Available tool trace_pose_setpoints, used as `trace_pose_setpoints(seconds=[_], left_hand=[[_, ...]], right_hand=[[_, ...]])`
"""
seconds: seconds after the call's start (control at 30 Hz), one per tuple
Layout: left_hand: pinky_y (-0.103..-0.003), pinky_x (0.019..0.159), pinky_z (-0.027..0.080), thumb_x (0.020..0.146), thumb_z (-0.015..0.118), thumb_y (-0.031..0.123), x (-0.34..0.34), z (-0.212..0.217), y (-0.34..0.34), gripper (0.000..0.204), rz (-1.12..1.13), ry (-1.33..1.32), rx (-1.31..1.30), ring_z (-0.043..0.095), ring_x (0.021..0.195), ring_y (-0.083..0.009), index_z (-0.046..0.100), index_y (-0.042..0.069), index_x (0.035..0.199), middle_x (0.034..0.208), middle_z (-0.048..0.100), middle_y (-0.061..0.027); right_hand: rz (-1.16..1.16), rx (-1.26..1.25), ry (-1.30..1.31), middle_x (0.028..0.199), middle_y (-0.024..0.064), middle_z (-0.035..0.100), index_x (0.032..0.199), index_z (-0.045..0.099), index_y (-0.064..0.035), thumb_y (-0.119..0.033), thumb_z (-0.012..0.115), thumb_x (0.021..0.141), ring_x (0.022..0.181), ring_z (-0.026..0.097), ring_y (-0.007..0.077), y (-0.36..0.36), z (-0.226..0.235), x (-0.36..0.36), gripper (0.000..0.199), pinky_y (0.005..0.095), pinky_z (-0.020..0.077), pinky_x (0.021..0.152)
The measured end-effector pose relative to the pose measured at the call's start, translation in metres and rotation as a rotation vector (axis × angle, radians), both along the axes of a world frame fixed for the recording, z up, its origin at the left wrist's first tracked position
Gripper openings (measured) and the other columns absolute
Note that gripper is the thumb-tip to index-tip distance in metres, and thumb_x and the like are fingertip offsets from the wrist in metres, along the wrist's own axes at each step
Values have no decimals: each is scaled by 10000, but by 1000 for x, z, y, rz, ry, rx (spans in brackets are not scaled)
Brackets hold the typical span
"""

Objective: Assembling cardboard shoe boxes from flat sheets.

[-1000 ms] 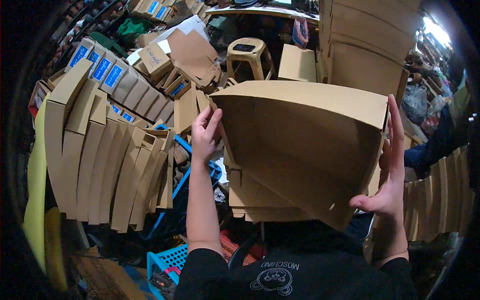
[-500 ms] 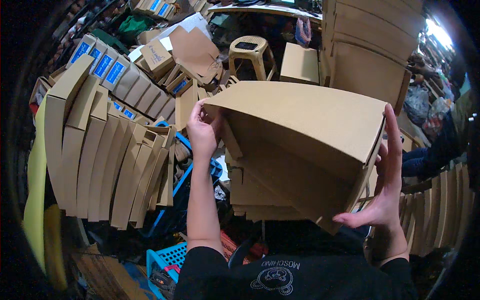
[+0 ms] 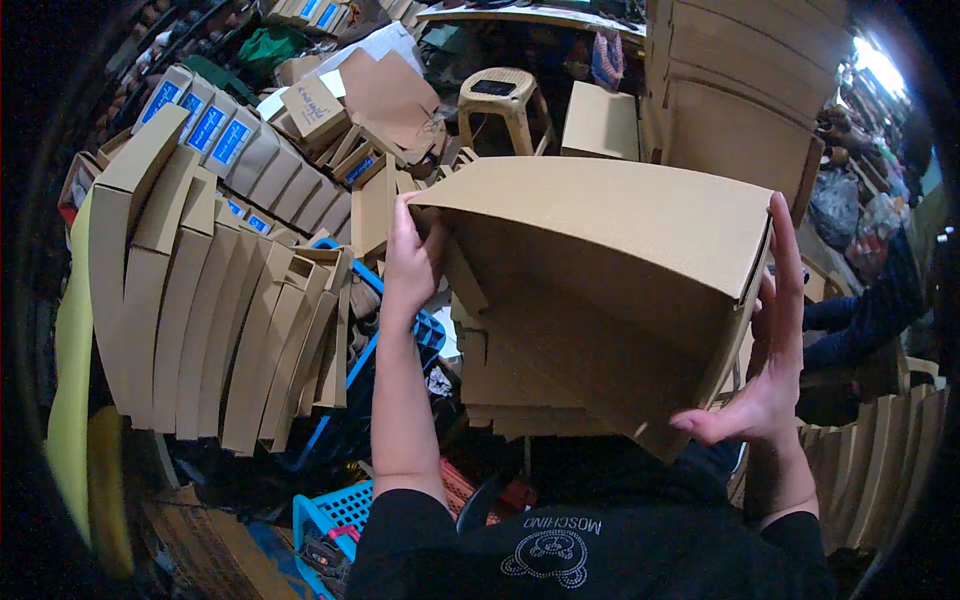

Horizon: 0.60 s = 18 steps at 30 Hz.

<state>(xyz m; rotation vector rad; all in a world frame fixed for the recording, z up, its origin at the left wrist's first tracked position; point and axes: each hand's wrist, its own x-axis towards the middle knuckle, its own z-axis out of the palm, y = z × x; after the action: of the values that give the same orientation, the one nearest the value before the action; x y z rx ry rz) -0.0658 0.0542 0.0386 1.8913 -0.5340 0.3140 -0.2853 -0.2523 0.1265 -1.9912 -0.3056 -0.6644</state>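
Note:
I hold a brown cardboard box (image 3: 610,215) up in front of me, tilted, its open side turned toward me and its inside bare. My left hand (image 3: 408,262) grips the box's left end, thumb side at the upper corner and some fingers hidden inside. At the right end, my right hand (image 3: 772,375) clasps the short wall, with its fingers along the outside and the thumb at the lower front corner. Beneath the box lies a stack of brown cardboard (image 3: 500,375), partly covered by it.
A leaning row of cardboard boxes (image 3: 200,320) fills the left, with blue-labelled boxes (image 3: 215,130) behind. A plastic stool (image 3: 497,95) and tall stacked cardboard (image 3: 740,130) stand at the back. Blue baskets (image 3: 335,510) sit low left. Another person's leg (image 3: 865,315) shows at right.
The box has risen slightly, and both my hands have moved with it, keeping their grip. The other person's leg at the right has shifted a little.

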Motion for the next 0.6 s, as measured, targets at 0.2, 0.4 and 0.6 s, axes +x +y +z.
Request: trace_pose_setpoints(seconds=[0.2,0.4,0.6], left_hand=[[-347,931,459,982,590,101,3,-3,3,277,-36,34,-36,568,1044,-197,468,22,1218,1100,604,-121],[-305,872,461,990,574,84,8,-12,4,230,-25,41,-92,547,965,-155,474,34,1191,1036,579,-84],[-284,777,453,1019,527,91,10,-11,5,205,-134,161,-224,516,853,-117,462,54,1210,961,553,-35]], right_hand=[[0,-33,16,1571,181,315,1600,95,-56,-512,979,421,1396,420,327,0,1,0,1543,476,346,1165],[10,7,4,1572,182,315,1600,102,-54,-498,978,430,1405,410,328,2,0,0,1527,475,338,1169],[15,77,11,1584,181,299,1599,111,-57,-498,982,420,1410,407,322,1,-2,-2,1531,468,336,1172]])
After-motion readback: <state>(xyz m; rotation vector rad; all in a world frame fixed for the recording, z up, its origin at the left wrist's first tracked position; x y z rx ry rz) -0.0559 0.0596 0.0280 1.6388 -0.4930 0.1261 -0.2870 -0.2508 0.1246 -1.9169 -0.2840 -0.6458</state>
